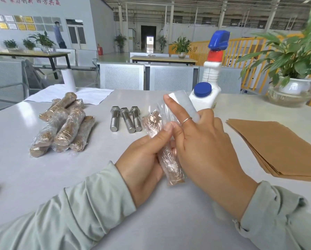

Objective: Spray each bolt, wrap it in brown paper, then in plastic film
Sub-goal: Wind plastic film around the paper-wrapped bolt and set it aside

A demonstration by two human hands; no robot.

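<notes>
At the far left of the white desk [34,177] lies a heap of wrapped bolts [64,123], each in brown paper under shiny plastic film, piled against and across one another. Behind them a white roll [69,78] stands on a sheet of white paper [89,96]. To the right of the heap, three bare steel bolts [126,119] lie side by side, heads away from the person, threads toward them.

Next comes the left hand [144,159], fingers curled round the lower half of a paper-wrapped bolt [171,165], thumb pressing on its upper side. The bolt lies at a slant between the two hands, its upper end pointing away. Clear plastic film [180,103] already covers it and a loose flap rises past its far end. The right hand [205,148] lies over the bolt's right side, fingers fairly straight, forefinger stretched along the loose film, a ring on one finger; whether its thumb grips underneath cannot be seen.

Behind the right hand stands a white spray bottle [212,69] with a blue trigger head, and a blue-capped white bottle [202,92] just in front of it. To the right, a stack of brown paper sheets [277,147] lies flat, with a potted plant [293,60] beyond.
</notes>
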